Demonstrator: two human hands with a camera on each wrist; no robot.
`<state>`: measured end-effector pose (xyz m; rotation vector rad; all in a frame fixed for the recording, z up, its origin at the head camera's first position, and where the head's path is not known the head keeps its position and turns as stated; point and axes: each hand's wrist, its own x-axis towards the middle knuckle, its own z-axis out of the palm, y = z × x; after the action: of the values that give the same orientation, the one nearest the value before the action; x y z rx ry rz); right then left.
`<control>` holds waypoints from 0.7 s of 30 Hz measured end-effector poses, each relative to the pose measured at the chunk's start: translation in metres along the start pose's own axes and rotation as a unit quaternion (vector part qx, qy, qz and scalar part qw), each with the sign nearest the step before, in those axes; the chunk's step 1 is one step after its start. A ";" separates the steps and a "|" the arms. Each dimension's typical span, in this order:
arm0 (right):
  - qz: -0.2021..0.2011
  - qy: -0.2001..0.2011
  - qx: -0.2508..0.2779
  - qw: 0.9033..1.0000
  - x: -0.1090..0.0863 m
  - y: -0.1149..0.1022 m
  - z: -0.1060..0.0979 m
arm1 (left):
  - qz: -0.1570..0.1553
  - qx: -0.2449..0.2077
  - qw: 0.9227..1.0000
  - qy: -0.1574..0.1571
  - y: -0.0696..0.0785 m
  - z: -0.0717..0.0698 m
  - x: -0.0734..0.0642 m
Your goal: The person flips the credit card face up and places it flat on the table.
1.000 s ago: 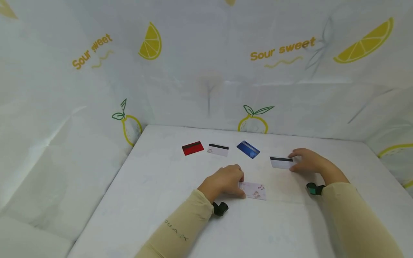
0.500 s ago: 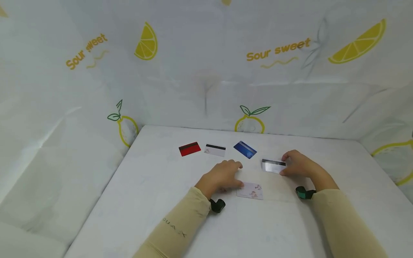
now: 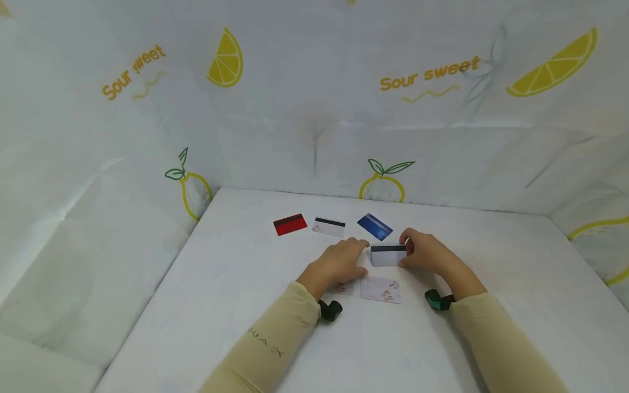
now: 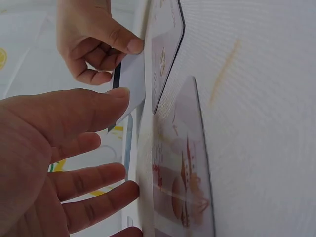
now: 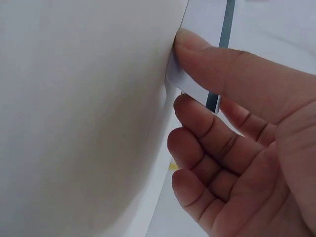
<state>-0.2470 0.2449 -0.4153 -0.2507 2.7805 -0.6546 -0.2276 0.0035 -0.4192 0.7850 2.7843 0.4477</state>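
My right hand [image 3: 426, 252] pinches a white card with a dark magnetic stripe [image 3: 387, 257] by its right end. In the right wrist view the thumb [image 5: 197, 54] lies across the card's face, with fingers curled behind. Just left of that card is my left hand [image 3: 336, 263], thumb and fingers spread with nothing between them. Flat on the table in front of the hands lies a pinkish-white card with a floral print [image 3: 380, 289]. A second printed card [image 4: 185, 182] lies beside it, partly hidden by my left hand in the head view.
Toward the back of the white table [image 3: 236, 262] lie a red card [image 3: 290, 225], a white card with a black stripe [image 3: 328, 226] and a blue card [image 3: 375, 226]. Behind the table hangs a white sheet [image 3: 275, 142] with lemon prints.
My right hand has carried the striped card leftward to beside my left hand. My left hand has come off the floral card and its fingers have spread.
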 end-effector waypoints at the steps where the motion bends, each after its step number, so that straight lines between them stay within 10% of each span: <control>1: 0.002 -0.003 0.000 1.000 0.001 -0.005 0.002 | -0.001 0.000 1.000 0.002 0.000 0.000 0.000; 21: -0.041 0.033 0.105 0.993 0.005 -0.026 0.010 | -0.038 0.003 0.999 0.026 -0.013 -0.001 0.003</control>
<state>-0.2459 0.2164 -0.4131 -0.3055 2.7457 -0.9859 -0.2363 -0.0056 -0.4225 0.6750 2.8535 0.4519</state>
